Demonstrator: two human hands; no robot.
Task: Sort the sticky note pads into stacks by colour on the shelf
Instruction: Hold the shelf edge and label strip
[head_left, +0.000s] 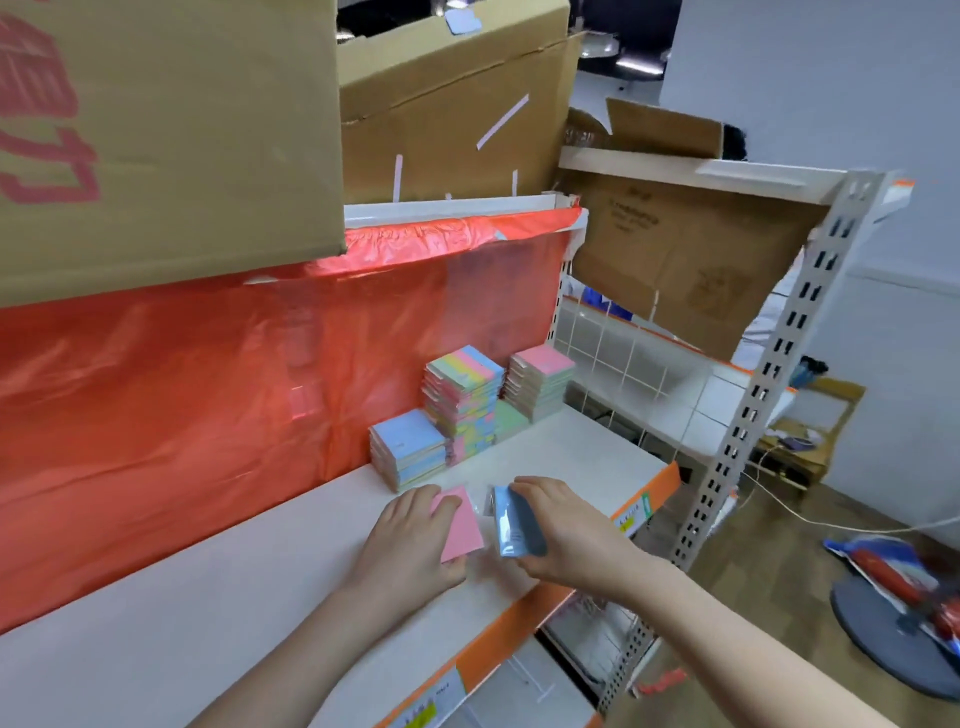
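Your right hand (563, 525) has its fingers and thumb curled round a blue sticky note pad in clear glossy wrap (514, 525), gripping it by its two ends and holding it tilted on edge just above the white shelf board (208, 597). Your left hand (410, 540) pinches a flat pink sticky note pad (461, 522) along its left edge, fingertips on top; whether the pad rests on the board or hangs just off it is hard to tell. The two pads sit just beside each other, long axes both running away from you towards the red plastic sheet (156, 389) at the back.

What the coming move likely turns on is that the homes are crossed. The low stack of blue pads (408, 454) lies ahead and to the left, just beyond your left hand's knuckles, while the blue pad is in your right. The tall pink-topped stack (540, 382) stands further back and to the right, with the striped multicolour stack (465, 400) and a green pad between them. The blue stack is the nearer target, so the blue pad probably goes first, lengthways to match the stack.
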